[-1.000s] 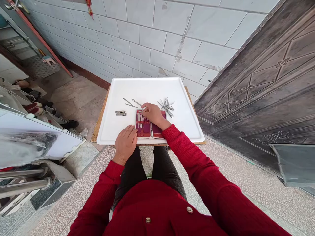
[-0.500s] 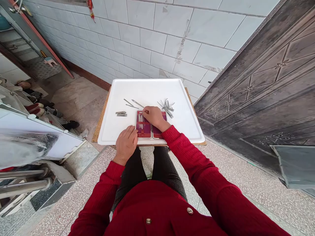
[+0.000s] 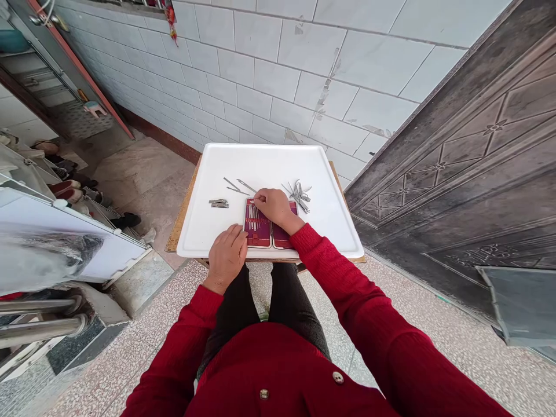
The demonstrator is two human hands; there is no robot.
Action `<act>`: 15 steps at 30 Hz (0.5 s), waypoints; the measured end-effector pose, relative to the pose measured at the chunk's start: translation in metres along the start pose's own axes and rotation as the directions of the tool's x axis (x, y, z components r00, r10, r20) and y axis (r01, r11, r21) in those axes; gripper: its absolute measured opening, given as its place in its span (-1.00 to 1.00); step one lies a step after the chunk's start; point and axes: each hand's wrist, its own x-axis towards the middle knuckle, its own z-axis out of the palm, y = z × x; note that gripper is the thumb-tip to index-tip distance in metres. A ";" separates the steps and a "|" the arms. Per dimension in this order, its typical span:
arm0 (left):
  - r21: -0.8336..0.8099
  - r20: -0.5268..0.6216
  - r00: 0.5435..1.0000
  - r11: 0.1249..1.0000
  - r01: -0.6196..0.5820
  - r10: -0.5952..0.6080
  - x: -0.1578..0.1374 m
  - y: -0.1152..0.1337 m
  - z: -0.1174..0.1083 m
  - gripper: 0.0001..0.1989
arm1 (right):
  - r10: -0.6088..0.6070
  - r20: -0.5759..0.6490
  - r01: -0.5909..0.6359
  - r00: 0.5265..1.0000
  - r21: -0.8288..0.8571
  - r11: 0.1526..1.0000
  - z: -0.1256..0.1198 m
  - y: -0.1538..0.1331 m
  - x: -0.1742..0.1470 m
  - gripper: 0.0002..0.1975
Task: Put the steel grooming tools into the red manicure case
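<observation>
A red and purple manicure case (image 3: 259, 236) lies unfolded near the front of the white tray (image 3: 339, 231). Slim metal tools (image 3: 252, 218) sit in a row under loops in its left half. My right hand (image 3: 275, 207) reaches over the case with thumb and fingers pinched at the top of that row; what they grip is hidden. At the case's left edge, my left hand (image 3: 226, 255) rests with fingers stretched out flat, the thumb side against the case. Thin metal tools (image 3: 234, 186) lie behind the case. Two nail clippers (image 3: 219, 203) are to its left.
A heap of metal clippers and nippers (image 3: 299, 196) lies right of the case. The tray stands on a wooden board (image 3: 174, 240) over my knees. Beyond it is a tiled wall (image 3: 260, 81); a dark patterned door (image 3: 434, 168) is at right, and a shoe rack (image 3: 78, 197) at left.
The whole view has shifted slightly, so the tray appears a little lower and to the right. Both hands keep nearly the same places on the case.
</observation>
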 end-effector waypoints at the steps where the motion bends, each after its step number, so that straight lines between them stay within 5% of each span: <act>1: 0.006 -0.005 1.000 1.000 -0.003 0.003 0.000 0.000 0.000 -0.74 | -0.005 0.011 0.005 1.000 -0.021 1.000 -0.002 -0.003 0.005 -0.81; 6: 0.009 -0.012 1.000 1.000 -0.013 0.013 -0.001 0.001 0.002 -0.75 | -0.028 0.101 0.044 0.994 -0.160 0.986 -0.002 -0.027 0.044 -0.77; 15: 0.040 -0.051 0.997 0.998 -0.052 0.054 -0.002 0.002 0.001 -0.79 | 0.076 0.195 0.005 0.978 -0.386 0.922 0.034 -0.049 0.109 -0.69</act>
